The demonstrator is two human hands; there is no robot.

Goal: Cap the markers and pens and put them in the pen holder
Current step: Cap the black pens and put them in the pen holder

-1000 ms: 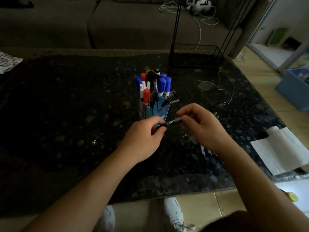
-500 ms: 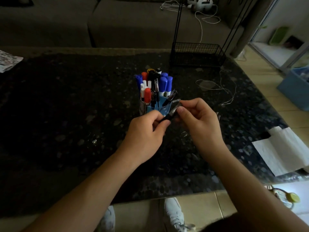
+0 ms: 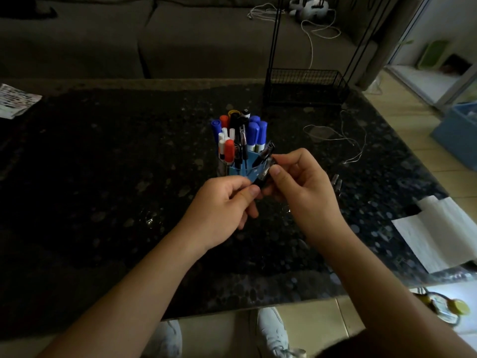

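Note:
A blue pen holder (image 3: 248, 169) stands mid-table, packed with several capped markers (image 3: 254, 133) in blue, red and white, plus dark pens. Just in front of it I hold a black pen (image 3: 263, 175) tilted up to the right. My left hand (image 3: 222, 205) pinches its lower end between thumb and forefinger. My right hand (image 3: 305, 186) grips its upper part, where the cap is; the seam is hidden by my fingers. Two more pens (image 3: 336, 182) lie on the table right of my right hand, partly hidden.
The table (image 3: 103, 177) is dark speckled stone. A black wire basket (image 3: 305, 85) stands at the back right, a thin white cord (image 3: 346, 140) lies beside it, white paper (image 3: 436, 231) at the right edge, a printed sheet (image 3: 15, 100) far left. A sofa is behind.
Both hands rose toward the holder and drew together; the pen turned from nearly level to tilted up, and my right hand slid closer along it.

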